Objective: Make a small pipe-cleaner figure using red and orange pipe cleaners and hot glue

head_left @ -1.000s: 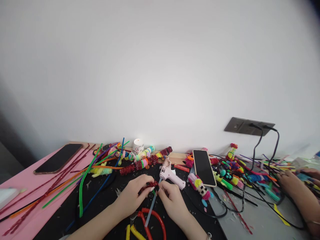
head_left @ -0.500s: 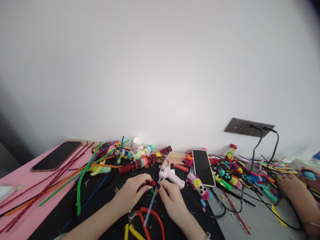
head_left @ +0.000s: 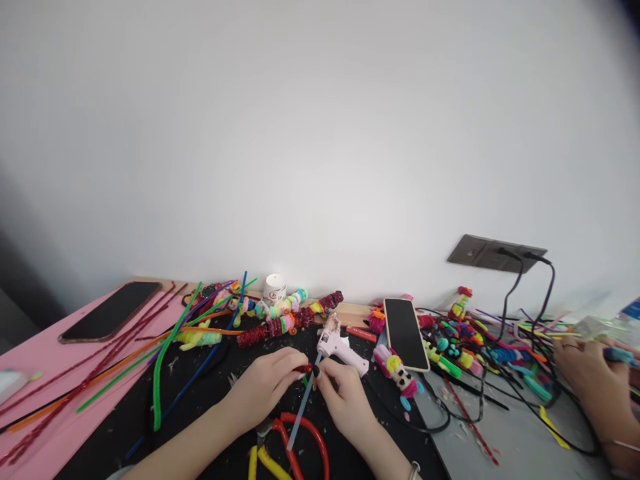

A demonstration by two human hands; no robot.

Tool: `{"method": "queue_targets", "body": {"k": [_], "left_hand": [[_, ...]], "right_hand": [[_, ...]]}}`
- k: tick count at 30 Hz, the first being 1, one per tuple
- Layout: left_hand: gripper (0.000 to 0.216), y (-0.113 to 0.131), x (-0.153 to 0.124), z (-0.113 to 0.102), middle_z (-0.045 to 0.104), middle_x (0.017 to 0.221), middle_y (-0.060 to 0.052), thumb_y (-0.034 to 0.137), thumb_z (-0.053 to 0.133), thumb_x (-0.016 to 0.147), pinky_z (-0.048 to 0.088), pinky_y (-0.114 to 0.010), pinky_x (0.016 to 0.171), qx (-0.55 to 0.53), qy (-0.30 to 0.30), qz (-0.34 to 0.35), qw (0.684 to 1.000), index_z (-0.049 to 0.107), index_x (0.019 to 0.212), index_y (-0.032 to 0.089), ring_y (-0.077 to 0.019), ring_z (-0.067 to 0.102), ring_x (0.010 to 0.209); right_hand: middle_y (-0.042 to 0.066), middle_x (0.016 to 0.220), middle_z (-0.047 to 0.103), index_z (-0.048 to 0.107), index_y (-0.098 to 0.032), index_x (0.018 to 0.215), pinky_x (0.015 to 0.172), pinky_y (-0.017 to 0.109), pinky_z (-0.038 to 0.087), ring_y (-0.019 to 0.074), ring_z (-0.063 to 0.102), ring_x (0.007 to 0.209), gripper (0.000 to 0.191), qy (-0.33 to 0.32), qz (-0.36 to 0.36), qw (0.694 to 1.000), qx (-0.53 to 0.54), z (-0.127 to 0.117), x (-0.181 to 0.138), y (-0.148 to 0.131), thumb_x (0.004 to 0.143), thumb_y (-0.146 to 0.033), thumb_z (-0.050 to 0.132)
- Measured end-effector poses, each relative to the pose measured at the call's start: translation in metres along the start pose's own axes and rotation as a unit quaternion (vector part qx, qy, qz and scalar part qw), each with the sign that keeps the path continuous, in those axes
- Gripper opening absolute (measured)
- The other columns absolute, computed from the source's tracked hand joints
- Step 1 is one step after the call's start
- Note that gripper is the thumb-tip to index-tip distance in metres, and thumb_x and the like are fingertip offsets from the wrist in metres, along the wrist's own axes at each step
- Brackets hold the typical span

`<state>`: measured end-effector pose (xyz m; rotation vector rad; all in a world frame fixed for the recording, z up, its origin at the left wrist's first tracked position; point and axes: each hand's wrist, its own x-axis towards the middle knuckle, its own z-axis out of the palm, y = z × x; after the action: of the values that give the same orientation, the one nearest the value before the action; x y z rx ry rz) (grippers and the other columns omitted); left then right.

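My left hand (head_left: 270, 383) pinches a small dark-red tinsel pipe cleaner piece (head_left: 304, 368) between thumb and fingers. My right hand (head_left: 343, 397), with dark nails, meets it at the piece's right end, its thumb and fingers closed together. A bit of green shows just below the fingers. The white glue gun (head_left: 341, 347) lies right behind my hands, and its pale glue stick (head_left: 300, 413) runs down between them. Under my wrists are red-handled pliers (head_left: 320, 440) and a yellow-handled tool (head_left: 270, 463), partly cut off by the frame.
Pipe cleaners (head_left: 160, 380) and a dark phone (head_left: 113, 311) lie on the left. Finished pipe-cleaner figures (head_left: 290, 320) and a paper cup (head_left: 275, 288) line the wall. At right are a second phone (head_left: 406, 335), cables, a wall socket (head_left: 493, 253) and another person's hands (head_left: 593, 380).
My hands stay nearly in place, with the red piece still between them. At the far right, the other person's hands have shifted, and a blue item is held there.
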<state>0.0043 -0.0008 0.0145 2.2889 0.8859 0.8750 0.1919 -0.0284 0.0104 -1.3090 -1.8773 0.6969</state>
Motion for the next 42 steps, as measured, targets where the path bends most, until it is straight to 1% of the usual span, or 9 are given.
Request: {"method": "queue_targets", "body": {"k": [3,7,13,18,21,27,31,38,42], "left_hand": [[0.023,0.003,0.000,-0.002,0.065,0.098,-0.003,0.015,0.040,0.094,0.048,-0.025,0.083,0.002,0.000,0.022,1.000,0.060,0.102,0.022,-0.0148,0.062,0.090],[0.022,0.005,0.001,-0.002,0.066,0.096,-0.003,0.015,0.041,0.093,0.049,-0.024,0.082,-0.008,0.001,0.021,1.000,0.061,0.100,0.022,-0.0147,0.062,0.089],[0.015,0.008,0.002,-0.001,0.067,0.086,-0.002,0.016,0.048,0.088,0.050,-0.025,0.074,-0.029,0.022,-0.033,0.999,0.062,0.091,0.020,-0.0151,0.061,0.078],[0.012,0.005,0.003,0.004,0.065,0.083,0.000,0.018,0.052,0.086,0.050,-0.024,0.067,-0.061,0.035,-0.082,0.994,0.062,0.091,0.020,-0.0128,0.060,0.067],[0.012,0.001,0.003,0.007,0.065,0.083,0.000,0.019,0.052,0.085,0.049,-0.023,0.063,-0.076,0.040,-0.095,0.992,0.062,0.091,0.020,-0.0117,0.059,0.063],[0.012,-0.002,0.003,0.008,0.065,0.084,0.001,0.019,0.053,0.085,0.048,-0.022,0.061,-0.080,0.044,-0.100,0.991,0.063,0.092,0.020,-0.0110,0.057,0.060],[0.012,0.000,0.003,0.006,0.064,0.081,0.001,0.016,0.054,0.084,0.046,-0.023,0.064,-0.045,0.046,-0.086,0.994,0.063,0.089,0.020,-0.0123,0.057,0.065],[0.016,0.009,0.003,0.002,0.064,0.086,-0.002,0.012,0.049,0.086,0.048,-0.024,0.072,-0.014,0.029,-0.064,0.997,0.062,0.090,0.020,-0.0148,0.060,0.077],[0.018,0.008,0.002,0.002,0.064,0.089,-0.002,0.011,0.047,0.089,0.047,-0.024,0.075,-0.002,0.019,-0.044,0.999,0.062,0.090,0.020,-0.0149,0.060,0.082]], "right_hand": [[-0.004,0.056,0.041,0.041,-0.019,0.060,0.051,0.024,0.025,0.0118,0.037,0.054,0.028,-0.002,0.001,1.000,0.005,0.000,0.000,0.000,0.088,-0.018,0.041],[-0.003,0.056,0.043,0.043,-0.019,0.060,0.052,0.024,0.026,0.0121,0.039,0.054,0.028,-0.003,0.002,1.000,0.012,-0.001,0.001,-0.002,0.088,-0.018,0.041],[-0.004,0.055,0.042,0.044,-0.019,0.060,0.050,0.024,0.025,0.0119,0.038,0.053,0.028,-0.001,0.005,1.000,0.011,0.001,-0.001,-0.001,0.088,-0.017,0.043],[-0.004,0.056,0.042,0.041,-0.019,0.061,0.051,0.024,0.026,0.0114,0.038,0.054,0.028,-0.003,0.000,1.000,0.000,0.002,-0.001,0.000,0.088,-0.014,0.042],[-0.005,0.057,0.042,0.041,-0.019,0.061,0.051,0.024,0.026,0.0112,0.039,0.054,0.028,-0.007,-0.006,1.000,-0.013,0.003,-0.002,0.000,0.089,-0.014,0.043],[-0.004,0.059,0.044,0.043,-0.019,0.064,0.052,0.024,0.026,0.0114,0.040,0.054,0.025,-0.017,-0.020,0.999,-0.041,0.005,-0.005,-0.001,0.088,-0.013,0.045],[-0.005,0.057,0.042,0.041,-0.020,0.064,0.052,0.023,0.026,0.0110,0.039,0.053,0.024,-0.025,-0.020,0.998,-0.056,0.005,-0.006,-0.002,0.087,-0.013,0.045],[-0.004,0.060,0.044,0.038,-0.020,0.066,0.054,0.023,0.027,0.0118,0.040,0.055,0.025,-0.044,-0.013,0.998,-0.045,0.005,-0.008,-0.003,0.090,-0.018,0.043],[-0.003,0.062,0.046,0.038,-0.021,0.067,0.055,0.024,0.028,0.0126,0.042,0.058,0.024,-0.050,-0.009,0.998,-0.044,0.006,-0.008,-0.002,0.091,-0.019,0.043]]}}
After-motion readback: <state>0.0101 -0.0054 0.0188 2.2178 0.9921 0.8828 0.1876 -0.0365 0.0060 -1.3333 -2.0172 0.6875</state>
